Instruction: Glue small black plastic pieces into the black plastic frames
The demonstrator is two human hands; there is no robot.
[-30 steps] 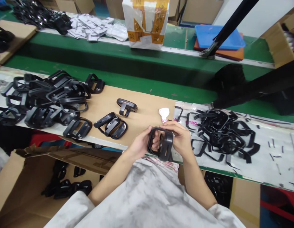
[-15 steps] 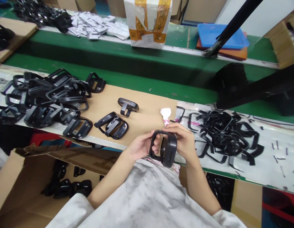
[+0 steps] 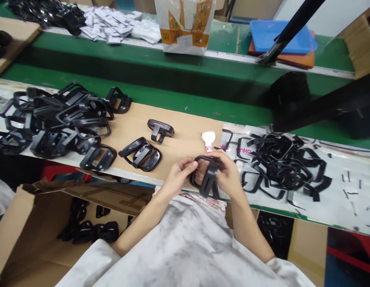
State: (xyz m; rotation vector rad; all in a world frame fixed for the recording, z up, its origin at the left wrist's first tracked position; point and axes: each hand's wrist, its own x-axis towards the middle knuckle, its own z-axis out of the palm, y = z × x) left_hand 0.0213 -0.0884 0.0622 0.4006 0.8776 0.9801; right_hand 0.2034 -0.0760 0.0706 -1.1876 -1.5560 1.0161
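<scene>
Over the near edge of the green workbench (image 3: 161,93), both hands are together on one black frame (image 3: 207,180): the left hand (image 3: 176,177) pinches its left rim between thumb and fingers, while the right hand (image 3: 230,174) grips its right side. Compared with half a second ago, the frame has risen slightly toward the brown sheet (image 3: 187,123), and a black strip (image 3: 215,191) now shows beneath the right hand (whether it is joined to the frame, I cannot tell). The loose frames (image 3: 147,156) on the sheet lie as they did. Both forearms reach forward and angle inward, the wrists near each other. On the white covering (image 3: 334,207), pink lettering beside the piled strips (image 3: 288,167) seems to read "anko", its first letter doubtful. Orange tape on the white box (image 3: 186,46) carries black Chinese characters, partly cut off.
</scene>
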